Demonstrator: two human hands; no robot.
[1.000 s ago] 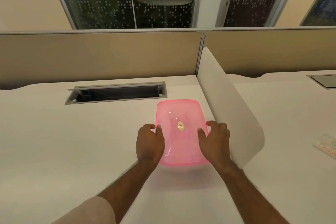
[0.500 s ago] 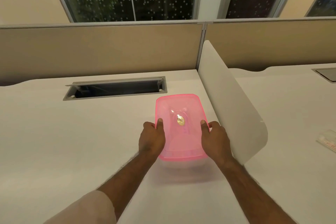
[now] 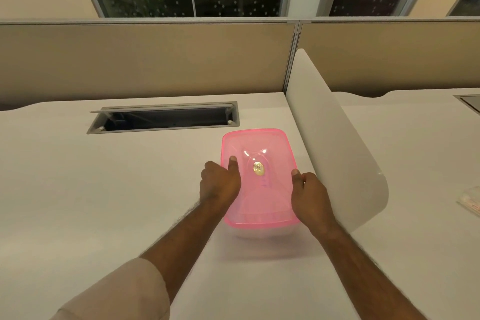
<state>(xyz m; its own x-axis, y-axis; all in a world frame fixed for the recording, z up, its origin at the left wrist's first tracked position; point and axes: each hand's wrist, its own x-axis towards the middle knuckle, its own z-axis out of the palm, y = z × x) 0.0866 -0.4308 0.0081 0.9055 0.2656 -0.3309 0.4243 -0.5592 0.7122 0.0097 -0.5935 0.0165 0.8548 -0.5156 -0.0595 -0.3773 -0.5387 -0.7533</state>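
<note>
Pink-lidded container (image 3: 259, 143) sits on the white desk (image 3: 104, 189) at mid-frame, just beside the divider panel (image 3: 337, 150). The left hand (image 3: 219, 184) clamps its left edge, thumb flat on the lid; the right hand (image 3: 310, 195) curls round the right rim. One container, one gold sticker (image 3: 258, 168), two hands.

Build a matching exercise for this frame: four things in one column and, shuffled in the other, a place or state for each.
Column one:
1. pink translucent plastic lid
2. grey metal desk hatch
3. white curved divider panel
4. left hand

Column two:
A. open, dark inside
B. upright, right of the lid
C. thumb pressed on the lid's top
D. round gold sticker at its centre

Pairs: 1-D, 2-A, 3-B, 4-C.
</note>
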